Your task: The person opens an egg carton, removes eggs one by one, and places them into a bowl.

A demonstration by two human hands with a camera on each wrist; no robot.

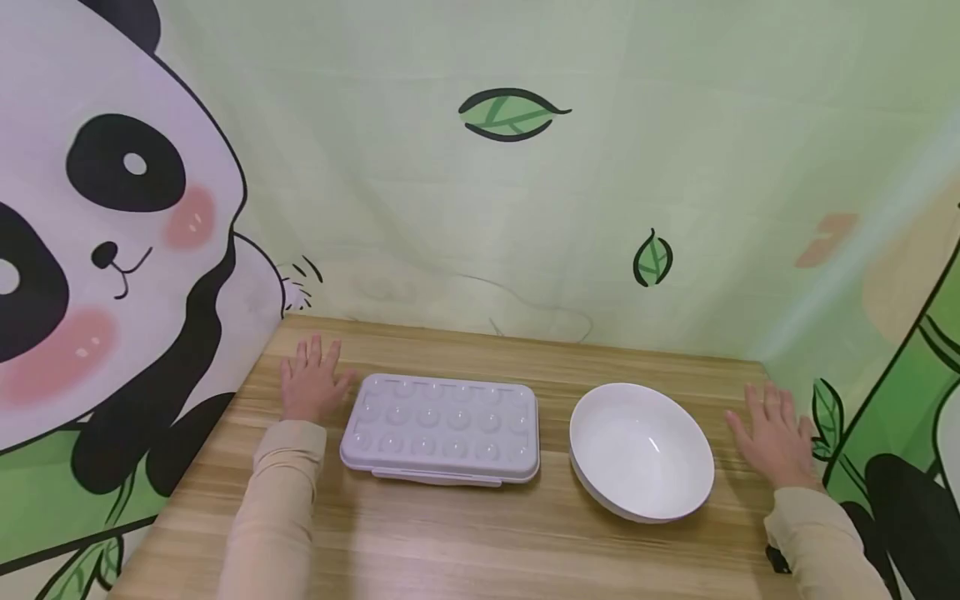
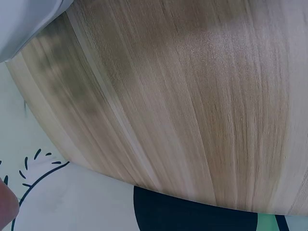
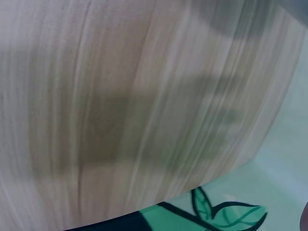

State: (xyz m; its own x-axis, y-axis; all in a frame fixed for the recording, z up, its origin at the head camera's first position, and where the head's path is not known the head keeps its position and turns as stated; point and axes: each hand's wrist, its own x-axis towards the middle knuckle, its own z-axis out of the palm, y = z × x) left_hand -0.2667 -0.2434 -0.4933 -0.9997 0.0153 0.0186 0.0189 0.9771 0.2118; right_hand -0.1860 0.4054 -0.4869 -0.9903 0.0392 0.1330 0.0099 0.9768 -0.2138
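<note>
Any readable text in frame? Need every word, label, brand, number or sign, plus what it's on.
None readable in any view.
Pale lilac rectangular lidded box: domed bumps, no lettering visible.
Plain white round bowl: no marking visible.
Light wood-grain table: grain only.
Pale green panda-and-leaf backdrop: drawings, no words; its blurred reddish mark doesn't read as any character.

Soft shadows (image 3: 125, 127) fall across the wooden table (image 1: 450, 537)

Lower centre: smooth plastic case (image 1: 441, 429). Right of centre: glossy bowl (image 1: 641, 454). Bottom: wood-grain table (image 1: 450, 537). Top: matt cloth backdrop (image 1: 360, 167).
</note>
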